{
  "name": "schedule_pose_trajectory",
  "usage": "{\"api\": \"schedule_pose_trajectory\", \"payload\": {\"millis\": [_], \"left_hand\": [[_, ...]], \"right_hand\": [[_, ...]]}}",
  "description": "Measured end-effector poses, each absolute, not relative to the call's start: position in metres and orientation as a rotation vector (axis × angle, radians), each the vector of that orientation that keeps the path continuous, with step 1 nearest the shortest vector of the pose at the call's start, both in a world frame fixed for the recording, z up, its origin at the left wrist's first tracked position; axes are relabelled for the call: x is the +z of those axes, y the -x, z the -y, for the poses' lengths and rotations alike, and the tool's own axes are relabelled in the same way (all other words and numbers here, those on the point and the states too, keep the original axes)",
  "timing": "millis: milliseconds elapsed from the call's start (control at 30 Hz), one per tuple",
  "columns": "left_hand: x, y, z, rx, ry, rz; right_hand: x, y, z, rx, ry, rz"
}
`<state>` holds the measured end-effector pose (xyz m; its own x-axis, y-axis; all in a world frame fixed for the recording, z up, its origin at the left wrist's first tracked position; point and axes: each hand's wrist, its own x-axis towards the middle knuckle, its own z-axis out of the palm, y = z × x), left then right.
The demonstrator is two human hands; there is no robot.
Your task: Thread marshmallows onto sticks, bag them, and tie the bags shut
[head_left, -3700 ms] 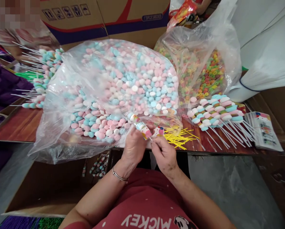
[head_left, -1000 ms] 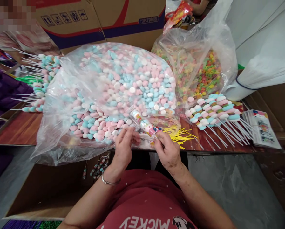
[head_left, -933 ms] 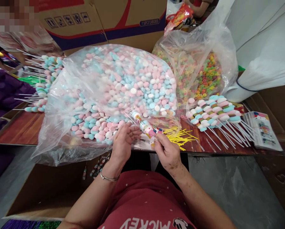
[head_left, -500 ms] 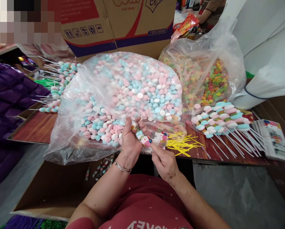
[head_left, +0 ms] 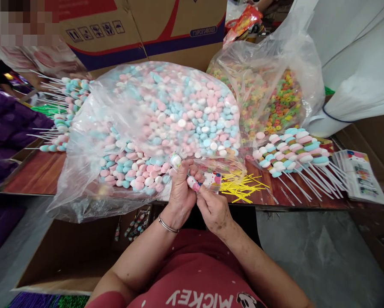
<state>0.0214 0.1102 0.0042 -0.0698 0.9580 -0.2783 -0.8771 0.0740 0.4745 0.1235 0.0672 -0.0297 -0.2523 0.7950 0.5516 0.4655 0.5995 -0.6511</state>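
My left hand [head_left: 182, 190] is wrapped round a candy skewer in a printed clear wrapper [head_left: 175, 160]; its top sticks out above the thumb. At the lower end, my right hand [head_left: 213, 208] pinches the gathered wrapper below the pink and white print. Any stick there is hidden by the fingers. Just beyond my hands lies a large clear bag of pink, blue and white candies [head_left: 143, 171]. Yellow twist ties [head_left: 243, 187] are scattered right of my right hand, beside a flat printed wrapper [head_left: 215, 179] partly hidden behind the hands.
Unwrapped candy skewers [head_left: 291, 152] lie at right, by a stack of printed wrappers [head_left: 360, 177]. Behind them is a bag of ring candies [head_left: 275, 102]. More skewers [head_left: 71, 100] lie at left. A large carton [head_left: 166, 38] stands behind; an open box [head_left: 72, 252] sits below the table edge.
My hands have drawn closer together, and the left fingers now close further round the wrapped skewer, which is more covered. The view has shifted slightly.
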Motion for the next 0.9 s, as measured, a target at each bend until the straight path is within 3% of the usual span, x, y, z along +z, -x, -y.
{"api": "schedule_pose_trajectory", "payload": {"millis": [233, 433, 633, 900], "left_hand": [[0.023, -0.013, -0.119, 1.376, 0.176, -0.67], [0.032, -0.01, -0.118, 1.318, 0.184, -0.801], [0.031, -0.015, -0.119, 1.266, 0.125, -0.841], [0.027, -0.023, -0.117, 1.221, 0.06, -0.83]], "right_hand": [[0.005, -0.144, -0.069, 0.638, 1.005, 1.778], [0.016, -0.164, -0.082, 1.132, 0.825, 1.693], [0.025, -0.151, -0.092, 0.37, 0.934, 2.089], [0.022, -0.135, -0.096, -0.267, 1.038, 2.28]]}}
